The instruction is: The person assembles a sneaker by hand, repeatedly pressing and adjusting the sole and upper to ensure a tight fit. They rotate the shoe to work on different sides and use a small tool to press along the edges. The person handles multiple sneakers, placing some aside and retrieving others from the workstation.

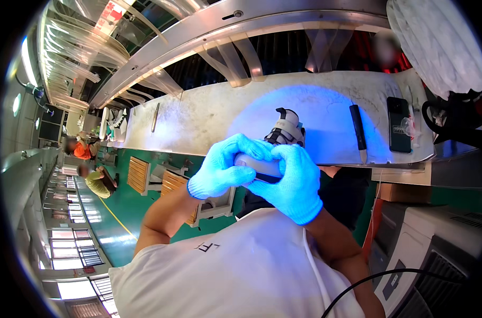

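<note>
A shoe [287,131] with a pale upper, dark laces or straps and a dark sole edge is at the near edge of the worktable, its rounded toe toward me. My left hand [222,167], in a white knit glove lit blue, wraps the toe from the left, thumb and fingers closed on it. From the right my right hand [296,183], in a matching glove, grips the same toe. The fingertips of both hands meet over the top of the toe. Its underside is mostly hidden by my hands.
On the worktable [204,111] lie a black-handled tool [358,130] with a tan tip, a dark phone [398,119] and a slim metal tool [155,117]. Clear plastic strips [227,61] hang behind it. A grey machine [431,238] stands right. Two people sit far left.
</note>
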Demonstrator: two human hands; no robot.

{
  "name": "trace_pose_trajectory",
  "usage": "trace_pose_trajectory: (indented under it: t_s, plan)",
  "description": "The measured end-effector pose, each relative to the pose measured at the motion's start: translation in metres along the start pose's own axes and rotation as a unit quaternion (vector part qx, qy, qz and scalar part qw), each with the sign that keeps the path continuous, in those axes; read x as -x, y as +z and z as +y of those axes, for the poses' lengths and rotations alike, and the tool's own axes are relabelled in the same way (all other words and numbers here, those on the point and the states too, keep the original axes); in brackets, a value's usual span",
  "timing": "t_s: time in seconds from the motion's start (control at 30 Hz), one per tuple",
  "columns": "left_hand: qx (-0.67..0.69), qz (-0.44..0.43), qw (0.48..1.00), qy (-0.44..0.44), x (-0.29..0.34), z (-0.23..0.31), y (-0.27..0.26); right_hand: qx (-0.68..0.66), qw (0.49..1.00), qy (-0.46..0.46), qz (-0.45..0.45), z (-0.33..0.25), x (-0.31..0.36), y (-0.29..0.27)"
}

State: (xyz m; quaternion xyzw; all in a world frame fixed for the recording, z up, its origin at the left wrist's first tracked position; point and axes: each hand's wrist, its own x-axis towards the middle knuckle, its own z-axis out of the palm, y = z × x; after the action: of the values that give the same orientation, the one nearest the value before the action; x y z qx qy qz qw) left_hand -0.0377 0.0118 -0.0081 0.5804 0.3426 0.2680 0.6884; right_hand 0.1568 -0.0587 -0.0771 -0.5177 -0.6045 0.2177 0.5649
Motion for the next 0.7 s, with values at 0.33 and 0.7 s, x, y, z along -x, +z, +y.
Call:
trace_pose_trajectory:
  t_s: [0.33,0.7]
  plan:
    - [-0.197,0.025,0.979,-0.036,-0.006,0.023,0.004,-0.023,0.998,-0.051,0.021,0.010,-0.012,0.017]
    - [-0.240,-0.007,0.971,-0.014,-0.020,0.019,-0.005,-0.119,0.990,0.045,0.060,0.032,0.044,0.012]
